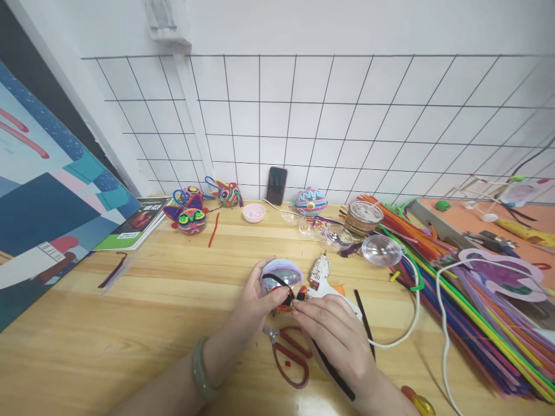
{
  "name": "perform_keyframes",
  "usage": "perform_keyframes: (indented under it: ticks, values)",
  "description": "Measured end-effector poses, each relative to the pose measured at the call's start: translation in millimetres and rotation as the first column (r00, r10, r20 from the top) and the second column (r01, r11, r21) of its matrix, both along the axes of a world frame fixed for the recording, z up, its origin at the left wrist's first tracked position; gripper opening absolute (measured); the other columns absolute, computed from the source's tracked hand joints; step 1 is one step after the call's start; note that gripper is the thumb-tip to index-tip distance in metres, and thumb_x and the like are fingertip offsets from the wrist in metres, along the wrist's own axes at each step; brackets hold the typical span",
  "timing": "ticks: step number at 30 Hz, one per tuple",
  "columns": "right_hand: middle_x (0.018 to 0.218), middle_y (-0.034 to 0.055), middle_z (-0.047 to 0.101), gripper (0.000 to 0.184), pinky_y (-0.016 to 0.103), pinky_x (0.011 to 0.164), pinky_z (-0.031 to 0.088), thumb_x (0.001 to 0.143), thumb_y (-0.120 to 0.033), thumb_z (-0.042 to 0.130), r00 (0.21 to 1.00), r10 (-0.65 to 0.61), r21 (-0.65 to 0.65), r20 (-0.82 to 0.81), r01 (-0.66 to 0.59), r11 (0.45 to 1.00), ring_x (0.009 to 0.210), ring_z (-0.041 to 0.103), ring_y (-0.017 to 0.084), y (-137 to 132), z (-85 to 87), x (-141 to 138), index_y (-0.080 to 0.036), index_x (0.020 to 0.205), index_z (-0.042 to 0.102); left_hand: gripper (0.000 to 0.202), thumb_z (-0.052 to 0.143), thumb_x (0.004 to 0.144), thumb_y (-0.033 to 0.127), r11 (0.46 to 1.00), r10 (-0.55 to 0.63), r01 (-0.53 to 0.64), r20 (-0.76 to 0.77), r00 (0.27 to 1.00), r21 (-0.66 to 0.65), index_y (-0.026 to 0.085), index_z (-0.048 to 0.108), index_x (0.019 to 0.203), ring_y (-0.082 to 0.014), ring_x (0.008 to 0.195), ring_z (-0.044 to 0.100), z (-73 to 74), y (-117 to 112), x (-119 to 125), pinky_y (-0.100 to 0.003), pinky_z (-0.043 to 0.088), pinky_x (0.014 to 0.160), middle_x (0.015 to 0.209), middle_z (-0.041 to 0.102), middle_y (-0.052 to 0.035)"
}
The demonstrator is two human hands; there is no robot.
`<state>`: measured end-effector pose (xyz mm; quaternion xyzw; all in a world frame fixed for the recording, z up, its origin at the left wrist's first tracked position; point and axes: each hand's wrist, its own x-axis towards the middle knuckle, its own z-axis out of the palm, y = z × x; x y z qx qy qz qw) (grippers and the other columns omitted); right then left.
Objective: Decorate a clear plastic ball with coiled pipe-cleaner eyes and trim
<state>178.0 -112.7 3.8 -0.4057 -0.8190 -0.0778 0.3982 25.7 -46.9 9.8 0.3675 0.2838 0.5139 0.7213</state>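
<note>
My left hand (255, 294) is wrapped round a clear plastic ball (286, 275) with pale blue and lilac pipe cleaners over its top and orange and black pieces at its front. My right hand (336, 329) has its fingers pinched together at the front of the ball, on a black pipe cleaner (332, 367) whose tail runs down beneath the palm. The fingertips hide part of the contact. Beyond my right hand lies a white glue gun (321, 271), and red-handled scissors (291, 355) rest just below the ball.
Bundled coloured pipe cleaners (472, 312) and a white cord (442, 312) cover the right side. Clear half shells (381, 250) and a round tin (364, 216) sit behind. Finished pipe-cleaner figures (191, 216), a pink bowl (254, 212) and a phone (276, 185) line the back.
</note>
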Motion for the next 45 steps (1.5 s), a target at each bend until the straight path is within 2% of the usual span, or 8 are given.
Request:
perform_keyframes:
  ticks: [5,10,15,22,37,45]
  values:
    - [0.102,0.0089,0.071,0.024,0.037,0.078,0.047,0.095,-0.017,0.042,1.0,0.0,0.014,-0.014,0.0,1.0,0.095,0.062,0.019,0.5,2.9,-0.2,-0.016,0.106,0.063,0.062,0.078,0.057,0.02,1.0,-0.022,0.023,-0.009,1.0,0.019,0.02,0.051,0.112,-0.0205,0.097,0.056,-2.3,0.4,0.2,-0.033,0.041,0.088,0.103,0.062,-0.0065]
    - [0.1,0.01,0.071,0.024,0.037,0.076,0.047,0.095,-0.014,0.042,1.0,0.021,0.07,-0.009,-0.021,0.997,0.093,0.063,0.02,0.6,6.9,-2.0,-0.013,0.104,0.064,0.059,0.077,0.057,0.018,1.0,0.016,-0.015,-0.061,0.998,0.012,0.02,0.052,0.111,-0.0213,0.096,0.057,-0.6,-0.3,0.5,-0.034,0.042,0.088,0.102,0.062,-0.0058]
    - [0.101,0.0099,0.071,0.025,0.038,0.079,0.045,0.095,-0.014,0.04,0.999,0.02,0.063,-0.026,-0.018,0.998,0.095,0.062,0.02,-0.3,5.3,-4.6,-0.013,0.103,0.064,0.058,0.075,0.056,0.016,0.999,0.031,-0.027,-0.106,0.994,0.039,0.019,0.051,0.109,-0.0215,0.096,0.056,-1.5,0.2,0.7,-0.033,0.042,0.087,0.101,0.062,-0.0058]
    - [0.099,0.0108,0.071,0.024,0.038,0.074,0.045,0.095,-0.013,0.041,0.999,0.044,0.069,-0.015,-0.043,0.997,0.091,0.061,0.02,0.0,6.7,-5.5,-0.01,0.102,0.064,0.056,0.072,0.058,0.017,0.999,0.041,-0.036,-0.145,0.989,0.031,0.018,0.05,0.109,-0.0227,0.099,0.057,-0.4,-0.2,1.6,-0.035,0.042,0.089,0.101,0.062,-0.0061]
    - [0.1,0.0101,0.071,0.023,0.038,0.075,0.045,0.095,-0.012,0.043,0.998,0.036,0.066,-0.048,-0.033,0.997,0.092,0.061,0.021,0.7,4.7,-5.3,-0.011,0.103,0.064,0.055,0.071,0.062,0.02,0.996,0.036,-0.021,-0.182,0.983,0.081,0.017,0.049,0.112,-0.0229,0.1,0.056,-6.2,1.7,1.0,-0.034,0.042,0.09,0.105,0.062,-0.0079]
    - [0.099,0.0083,0.072,0.02,0.036,0.076,0.046,0.093,-0.013,0.047,0.999,0.012,0.074,-0.036,-0.01,0.997,0.091,0.062,0.019,1.8,2.5,-2.6,-0.013,0.101,0.065,0.056,0.071,0.065,0.024,0.996,0.007,0.012,-0.2,0.98,0.094,0.017,0.047,0.115,-0.0221,0.101,0.055,-14.5,4.4,0.4,-0.034,0.042,0.09,0.109,0.06,-0.0095]
